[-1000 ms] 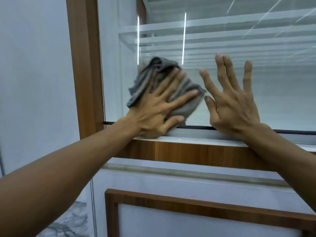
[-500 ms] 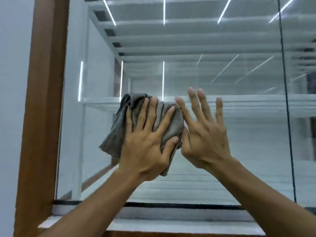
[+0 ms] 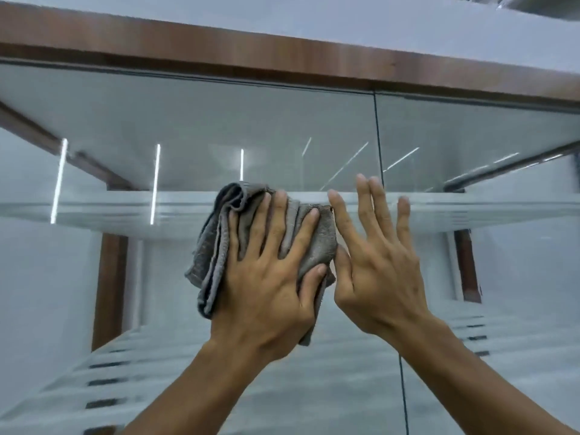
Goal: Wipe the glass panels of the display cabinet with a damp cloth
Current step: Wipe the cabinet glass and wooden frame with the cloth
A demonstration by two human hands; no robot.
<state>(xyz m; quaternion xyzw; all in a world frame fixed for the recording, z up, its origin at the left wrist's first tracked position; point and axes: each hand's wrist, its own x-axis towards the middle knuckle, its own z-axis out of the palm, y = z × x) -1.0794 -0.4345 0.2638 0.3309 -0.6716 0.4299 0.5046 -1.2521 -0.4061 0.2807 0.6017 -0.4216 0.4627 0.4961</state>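
Against the glass panel, the left hand is pressing a grey cloth, fingers spread straight. Beside it, the right hand is lying flat, holding nothing.

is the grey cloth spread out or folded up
Folded, not spread: the grey cloth shows several stacked layers along its left edge and a rolled fold at the top, under the left hand pressing it on the glass panel.

The left hand presses a bunched grey cloth against the glass, its fingers spread straight. The right hand lies flat on the glass just beside the cloth, below the wooden frame.
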